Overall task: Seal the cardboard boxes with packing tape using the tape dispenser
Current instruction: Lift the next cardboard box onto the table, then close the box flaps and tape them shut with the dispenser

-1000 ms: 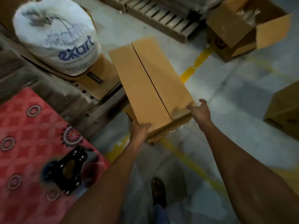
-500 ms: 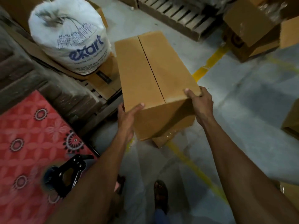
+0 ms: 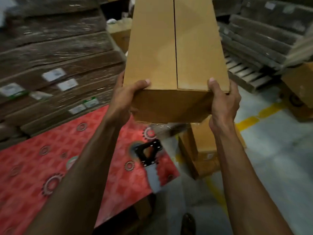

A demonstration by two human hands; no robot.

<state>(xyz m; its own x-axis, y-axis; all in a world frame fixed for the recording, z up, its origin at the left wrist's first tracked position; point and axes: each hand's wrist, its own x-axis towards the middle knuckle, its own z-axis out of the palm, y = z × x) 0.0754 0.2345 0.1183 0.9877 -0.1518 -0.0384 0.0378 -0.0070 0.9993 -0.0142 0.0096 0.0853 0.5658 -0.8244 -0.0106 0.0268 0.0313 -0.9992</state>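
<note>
**Figure: Untaped carton held at one end above the work surface**

The left hand (image 3: 130, 97) grasped the near left corner of the cardboard box (image 3: 169, 48), thumb laid on the top face and palm against the side. The right hand (image 3: 223, 102) clasped the near right corner likewise, thumb on top. The box was in the air, borne by the hands alone, its long body reaching away from the person. Its top seam ran unsealed between the two flaps. A glint of clear film showed beneath its near bottom edge.

Risks, as judged: held only at the near end, the box could tip down at its far end and slip from the thumbs. If set down carelessly, it could land on the tape dispenser (image 3: 149, 155), which lay by the right edge of the red patterned surface (image 3: 50, 158), its grey handle pointing toward the near right corner.

Beyond the surface's far edge rose film-wrapped stacks of flat cartons (image 3: 59, 53) with white labels. A second box (image 3: 203, 150) stood on the grey floor (image 3: 279, 158) just beside the surface's right edge, near a broken yellow line (image 3: 249, 121). Stacked boards (image 3: 254, 48) lay at the right. The room was dim.
</note>
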